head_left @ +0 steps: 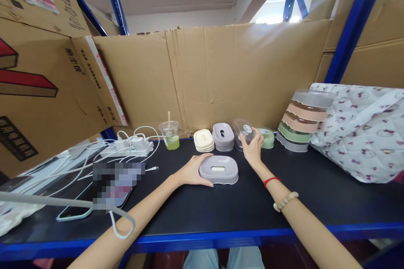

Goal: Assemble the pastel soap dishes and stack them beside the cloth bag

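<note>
My left hand (196,171) curves around the left end of a grey oval plastic case (232,169) lying on the black tabletop, thumb and fingers on its sides. A pale slot shows in the middle of its top. Farther back, my right hand (253,145) grips a clear plastic cover (241,126) with a round label, thumb on the front and fingers at its right side. Just right of that hand sits a green oval piece (267,138), partly hidden by the fingers. Left of the cover stand a stack of grey pieces (224,145) and a stack of cream square pieces (204,141).
A tall stack of coloured trays with clear covers (304,113) stands beside a patterned quilted bag (360,134) at right. A cup of green drink (172,142), a power strip (142,149) with cables and a phone (75,212) are at left. Cardboard (221,71) walls the back.
</note>
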Available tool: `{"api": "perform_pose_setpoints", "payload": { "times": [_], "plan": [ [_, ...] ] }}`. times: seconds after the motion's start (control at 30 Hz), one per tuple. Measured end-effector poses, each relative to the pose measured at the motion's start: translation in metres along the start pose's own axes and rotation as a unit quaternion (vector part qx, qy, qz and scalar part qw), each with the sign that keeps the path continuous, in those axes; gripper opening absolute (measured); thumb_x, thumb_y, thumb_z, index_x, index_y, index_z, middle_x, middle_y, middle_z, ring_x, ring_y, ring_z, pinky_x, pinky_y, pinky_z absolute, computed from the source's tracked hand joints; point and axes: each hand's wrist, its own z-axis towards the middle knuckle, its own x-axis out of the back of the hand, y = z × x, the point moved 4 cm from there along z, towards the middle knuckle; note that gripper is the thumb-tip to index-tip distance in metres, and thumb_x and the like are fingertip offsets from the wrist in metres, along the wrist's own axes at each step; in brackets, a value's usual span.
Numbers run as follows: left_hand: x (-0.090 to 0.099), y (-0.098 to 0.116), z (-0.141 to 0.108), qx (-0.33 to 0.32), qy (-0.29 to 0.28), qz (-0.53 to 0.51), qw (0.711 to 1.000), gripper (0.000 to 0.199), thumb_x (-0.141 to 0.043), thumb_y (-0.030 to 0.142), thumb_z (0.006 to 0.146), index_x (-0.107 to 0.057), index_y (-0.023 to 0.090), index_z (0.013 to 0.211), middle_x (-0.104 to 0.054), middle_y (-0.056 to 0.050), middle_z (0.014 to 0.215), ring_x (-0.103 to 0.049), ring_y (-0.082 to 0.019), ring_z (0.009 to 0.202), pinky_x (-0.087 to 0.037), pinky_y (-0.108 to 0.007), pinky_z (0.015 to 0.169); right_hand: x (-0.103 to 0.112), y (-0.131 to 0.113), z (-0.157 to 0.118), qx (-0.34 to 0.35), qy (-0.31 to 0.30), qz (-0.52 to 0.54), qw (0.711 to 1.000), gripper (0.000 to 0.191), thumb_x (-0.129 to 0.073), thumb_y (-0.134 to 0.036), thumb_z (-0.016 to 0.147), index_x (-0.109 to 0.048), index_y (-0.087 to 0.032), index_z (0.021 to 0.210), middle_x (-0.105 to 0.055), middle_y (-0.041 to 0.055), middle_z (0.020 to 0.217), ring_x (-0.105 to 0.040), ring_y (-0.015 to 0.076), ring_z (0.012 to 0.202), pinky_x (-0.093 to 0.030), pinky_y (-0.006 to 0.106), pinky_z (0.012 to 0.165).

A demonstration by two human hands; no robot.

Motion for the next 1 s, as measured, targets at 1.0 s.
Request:
{"api": "perform_pose_setpoints", "payload": {
  "times": [1.0],
  "plan": [
    [0.007, -0.020, 0.009, 0.095, 0.190, -0.556, 0.803, 0.082, -0.077, 0.061, 0.036, -0.048, 0.012, 0.095, -0.058, -0.006, 0.089, -0.056, -0.016, 0.081, -0.044, -0.024, 0.068, -0.048, -0.040, -0.056, 0.046, -0.486, 0.162, 0.857, 0.062, -0.058, -0.048, 0.063, -0.048, -0.012, 0.113, -0.054, 0.0133, 0.113, -0.053, 0.0219, 0.102, -0.041, 0.036, 0.090]
  ]
}}
